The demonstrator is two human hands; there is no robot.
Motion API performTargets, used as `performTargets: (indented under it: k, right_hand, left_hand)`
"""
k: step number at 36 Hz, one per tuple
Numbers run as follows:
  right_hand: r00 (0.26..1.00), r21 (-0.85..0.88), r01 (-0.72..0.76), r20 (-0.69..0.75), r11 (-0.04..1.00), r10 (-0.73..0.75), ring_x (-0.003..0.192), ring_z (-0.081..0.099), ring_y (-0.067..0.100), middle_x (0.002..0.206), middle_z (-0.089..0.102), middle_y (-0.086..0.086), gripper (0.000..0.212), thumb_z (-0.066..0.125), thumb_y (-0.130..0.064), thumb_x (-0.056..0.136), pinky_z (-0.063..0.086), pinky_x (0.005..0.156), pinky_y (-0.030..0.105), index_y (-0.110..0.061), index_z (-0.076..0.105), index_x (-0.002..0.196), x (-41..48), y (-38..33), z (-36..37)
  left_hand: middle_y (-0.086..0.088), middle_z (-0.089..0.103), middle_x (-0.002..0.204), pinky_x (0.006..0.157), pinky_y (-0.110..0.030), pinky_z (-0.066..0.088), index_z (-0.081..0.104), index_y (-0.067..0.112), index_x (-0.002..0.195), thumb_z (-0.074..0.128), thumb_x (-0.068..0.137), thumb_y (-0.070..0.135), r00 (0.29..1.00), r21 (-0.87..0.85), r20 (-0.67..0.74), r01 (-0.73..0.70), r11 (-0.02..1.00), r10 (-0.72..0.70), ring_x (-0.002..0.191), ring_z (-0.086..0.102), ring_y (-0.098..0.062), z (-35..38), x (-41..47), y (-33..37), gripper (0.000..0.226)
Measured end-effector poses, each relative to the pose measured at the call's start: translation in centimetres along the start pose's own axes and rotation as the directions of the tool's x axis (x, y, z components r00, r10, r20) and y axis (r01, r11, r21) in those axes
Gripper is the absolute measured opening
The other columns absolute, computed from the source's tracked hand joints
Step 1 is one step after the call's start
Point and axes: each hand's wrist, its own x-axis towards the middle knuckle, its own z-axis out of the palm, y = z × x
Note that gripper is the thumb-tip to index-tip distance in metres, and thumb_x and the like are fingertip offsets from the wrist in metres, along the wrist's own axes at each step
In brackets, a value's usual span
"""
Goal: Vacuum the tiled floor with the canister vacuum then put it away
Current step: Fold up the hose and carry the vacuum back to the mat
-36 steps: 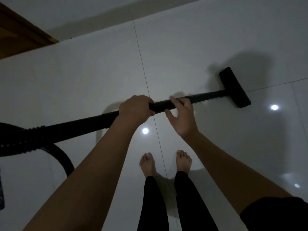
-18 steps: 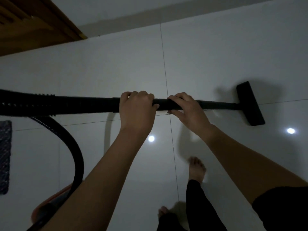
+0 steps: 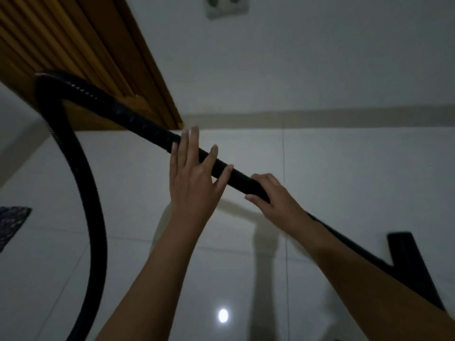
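Two hands were on the vacuum's wand, a black tube slanting across the middle of the view, high at its hose end and low at the other. At the wand's low end the floor head lay on or just over the tiled floor; I could not tell which. From the wand's high end the ribbed hose arched up and curved down out of view. The canister did not show.

As I judged it, only one hand truly held the wand, so a hard push might twist it and tip the floor head off the tiles, leaving a strip uncleaned. The hose's slack loop could also snag, or drag the unseen canister into the wooden door beyond the wand's high end.

The left hand lay over the wand near the hose joint. Its grip was spread, the fingers straight and apart and the thumb against the tube. The right hand, just down the wand from it, had its grip curled round the tube, and its forearm crossed over the wand's lower length.

Beyond the wand ran a pale skirting, with a wall socket higher up; a dark mat lay well off to the wand's hose side
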Motion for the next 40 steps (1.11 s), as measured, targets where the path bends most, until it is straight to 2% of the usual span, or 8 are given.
performTargets:
  k: [3,7,13,22,25,29,34,40]
  right_hand:
    - [0.997,0.011,0.077,0.005,0.997,-0.077,0.071,0.048,0.006,0.094,0.054,-0.002,0.031,0.056,-0.026,0.093,0.034,0.06,0.01,-0.012,0.051,0.12,2.1,-1.2,1.6]
    - [0.978,0.041,0.208,0.02,0.977,-0.209,0.065,0.05,0.009,0.086,0.058,0.001,0.021,0.055,-0.029,0.094,0.036,0.057,0.019,-0.019,0.051,0.111,3.3,-4.3,4.5]
    - [0.948,0.122,0.303,0.061,0.945,-0.311,0.086,0.054,0.001,0.104,0.058,-0.004,0.034,0.056,-0.024,0.094,0.039,0.069,0.01,-0.02,0.049,0.126,3.4,-11.3,9.9]
    - [0.868,0.146,0.471,0.097,0.87,-0.487,0.101,0.053,0.012,0.11,0.053,-0.001,0.055,0.056,-0.02,0.094,0.048,0.087,0.027,-0.045,0.027,0.132,3.9,-20.6,21.3]
    - [0.856,0.13,0.49,0.115,0.862,-0.504,0.101,0.053,0.016,0.113,0.053,0.002,0.057,0.055,-0.023,0.094,0.048,0.087,0.031,-0.033,0.03,0.143,4.0,-23.1,26.2]
    - [0.805,0.193,0.543,0.157,0.817,-0.572,0.098,0.052,0.017,0.107,0.05,0.001,0.059,0.056,-0.025,0.093,0.049,0.084,0.034,-0.039,0.027,0.143,3.6,-26.6,31.7]
    - [0.745,0.288,0.56,0.237,0.777,-0.624,0.095,0.051,0.018,0.102,0.047,-0.002,0.062,0.055,-0.03,0.093,0.049,0.085,0.035,-0.055,0.019,0.135,2.4,-30.1,37.8]
    - [0.625,0.357,0.548,0.426,0.756,-0.654,0.102,0.048,0.021,0.101,0.043,-0.003,0.055,0.051,-0.031,0.095,0.045,0.09,0.031,-0.048,0.019,0.137,0.9,-32.1,43.4]
  left_hand:
    - [-0.021,0.013,0.157,0.12,-0.036,0.011,0.055,0.011,0.133,0.061,0.086,0.041,0.964,-0.195,-0.176,0.163,0.967,-0.198,0.146,0.009,-0.03,0.8,-0.5,-1.6,0.057]
    - [-0.004,-0.02,0.159,0.103,0.004,-0.003,0.016,0.026,0.152,0.062,0.09,0.033,0.871,-0.502,-0.183,0.316,0.805,-0.456,0.147,-0.011,-0.017,-1.1,-1.7,-2.9,0.077]
    - [0.001,-0.005,0.16,0.083,0.019,0.01,-0.008,0.042,0.144,0.057,0.093,0.021,0.817,-0.694,-0.161,0.305,0.652,-0.554,0.13,0.008,0.008,-7.0,-4.4,-7.8,0.085]
    - [0.016,0.019,0.153,0.111,-0.038,0.039,-0.009,0.051,0.141,0.055,0.094,0.014,0.684,-0.813,-0.204,0.28,0.511,-0.7,0.134,0.039,-0.013,-13.9,-8.0,-19.5,0.088]
    - [0.002,0.024,0.157,0.109,-0.028,0.042,-0.008,0.056,0.137,0.056,0.094,0.014,0.619,-0.83,-0.214,0.293,0.474,-0.756,0.132,0.043,-0.013,-15.8,-10.4,-24.3,0.088]
    - [0.028,0.021,0.143,0.087,0.004,0.038,-0.007,0.049,0.14,0.055,0.094,0.01,0.572,-0.814,-0.259,0.305,0.495,-0.778,0.109,0.044,0.026,-17.2,-14.2,-29.8,0.087]
    - [-0.006,0.026,0.156,0.109,-0.044,0.041,-0.005,0.067,0.133,0.058,0.091,0.019,0.506,-0.792,-0.294,0.346,0.503,-0.811,0.131,0.045,-0.022,-20.2,-19.0,-34.7,0.09]
    - [0.008,0.024,0.155,0.103,-0.049,0.046,-0.005,0.058,0.141,0.056,0.092,0.021,0.312,-0.834,-0.326,0.35,0.427,-0.892,0.124,0.053,-0.024,-21.5,-24.5,-39.2,0.087]
